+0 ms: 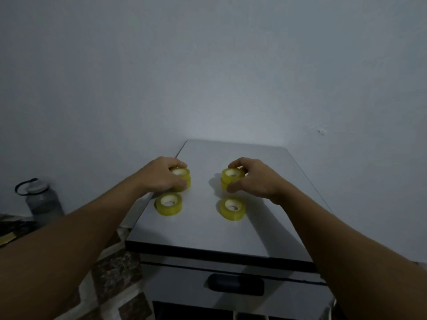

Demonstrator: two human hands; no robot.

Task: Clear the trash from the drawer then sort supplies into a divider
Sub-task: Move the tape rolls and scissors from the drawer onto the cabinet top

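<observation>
Rolls of glossy yellow-tinted clear tape with white card cores occupy four spots on the smooth grey cabinet top [203, 229]. At ten o'clock from its centre the left hand [161, 175] curls round a two-high tape stack [184, 180]. At two o'clock the right hand [254, 179] pinches a matching stack [232, 175], thumb on the near side and fingers on the far side. Grasping from above likely keeps the stacked rings together for lifting. The near-left single roll [169, 203] at eight o'clock and the near-right single roll [232, 208] at four lie flat, untouched. The grey drawer [184, 280] with its black recessed handle [235, 285] looks closed at six o'clock. No divider is visible. A dark plastic bottle [41, 202] stands at nine o'clock, well apart.
</observation>
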